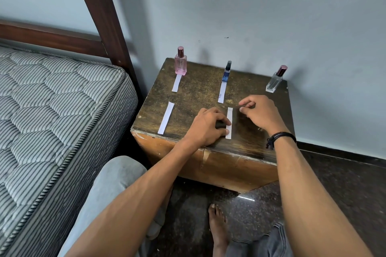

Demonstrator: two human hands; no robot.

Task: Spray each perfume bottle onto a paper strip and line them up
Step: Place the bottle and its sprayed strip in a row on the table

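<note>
Three perfume bottles stand along the back of a worn wooden box [200, 89]: a pink bottle [180, 63] at the left, a slim blue bottle [227, 72] in the middle, a clear bottle [275, 80] at the right. A paper strip [176, 83] lies in front of the pink bottle, and another strip [222, 92] lies in front of the blue one. A loose strip [166, 118] lies at the front left. My left hand [205, 127] presses its fingertips on a fourth strip [229, 115] near the front edge. My right hand [259, 113] hovers just right of that strip, fingers curled, holding nothing.
A striped mattress [52, 110] on a dark wooden bed frame [100, 12] lies close on the left. A pale wall stands right behind the box. My knees and a bare foot [218, 227] rest on the dark speckled floor below.
</note>
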